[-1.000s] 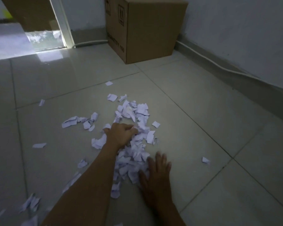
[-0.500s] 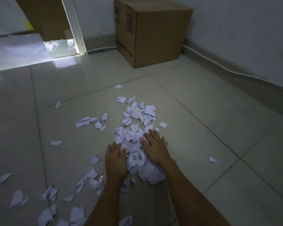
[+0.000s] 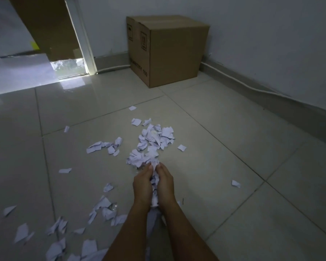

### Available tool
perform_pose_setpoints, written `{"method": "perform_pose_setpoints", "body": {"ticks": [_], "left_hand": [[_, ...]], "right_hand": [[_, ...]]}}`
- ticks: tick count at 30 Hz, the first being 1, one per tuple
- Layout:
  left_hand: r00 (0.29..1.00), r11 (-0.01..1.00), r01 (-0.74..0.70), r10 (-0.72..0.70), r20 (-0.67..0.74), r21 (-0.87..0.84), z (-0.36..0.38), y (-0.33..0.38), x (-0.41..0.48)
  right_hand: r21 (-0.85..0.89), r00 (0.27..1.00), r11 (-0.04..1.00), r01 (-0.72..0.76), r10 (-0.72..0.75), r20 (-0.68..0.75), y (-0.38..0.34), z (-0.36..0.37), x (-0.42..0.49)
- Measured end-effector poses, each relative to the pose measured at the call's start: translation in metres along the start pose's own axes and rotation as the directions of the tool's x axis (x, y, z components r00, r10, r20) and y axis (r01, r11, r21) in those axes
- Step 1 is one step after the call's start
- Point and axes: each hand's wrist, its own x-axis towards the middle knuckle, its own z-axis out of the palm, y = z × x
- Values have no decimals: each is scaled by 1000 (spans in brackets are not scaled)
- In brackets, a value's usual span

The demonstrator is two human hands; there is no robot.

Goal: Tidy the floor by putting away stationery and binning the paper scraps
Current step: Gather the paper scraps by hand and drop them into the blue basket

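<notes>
Floor (image 3: 233, 147) of pale tiles is stretching around me toward a closed cardboard box (image 3: 169, 51) sitting against the wall in the far corner. Across the tiles, paper scraps are lying in several patches: the main heap (image 3: 151, 142) just ahead of my hands, a smaller cluster (image 3: 104, 146) to its left, a loose spread (image 3: 64, 234) near my left forearm, and single bits such as one stray scrap (image 3: 235, 184) well off to the right. I am pressing my left hand (image 3: 142, 186) and right hand (image 3: 166, 185) together, palms inward, clamping a bunch of scraps (image 3: 154, 187) between them. I judge the job as barely started: most paper is waiting on the floor, and I am seeing no bin and no stationery here.
</notes>
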Motion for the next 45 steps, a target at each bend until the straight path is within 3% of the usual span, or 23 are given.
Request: {"method": "perform_pose_setpoints", "body": {"ticks": [13,18,23,28,34,37,45], "left_hand": [[979,978,-80,113,169,-192,102,30,-66],[952,971,-156,197,236,-182,159,53,-104],[908,956,-268,293,300,-122,243,90,-157],[817,926,-338,377,437,-167,344,112,-226],[640,914,-361,388,664,-186,481,80,-331],[527,897,-426,349,775,-114,530,39,-380],[382,905,-420,250,890,-74,596,-64,-419]], "right_hand": [[69,986,984,165,-166,10,-115,-63,-33],[125,969,965,231,-240,62,-177,-97,-46],[121,924,918,378,-382,4,-270,-140,-61],[148,845,832,534,-528,-78,-375,-206,-100],[168,707,694,700,-643,-294,-462,-341,-171],[203,661,637,743,-652,-372,-476,-416,-200],[73,543,665,743,-536,-646,-454,-546,-214]]}}
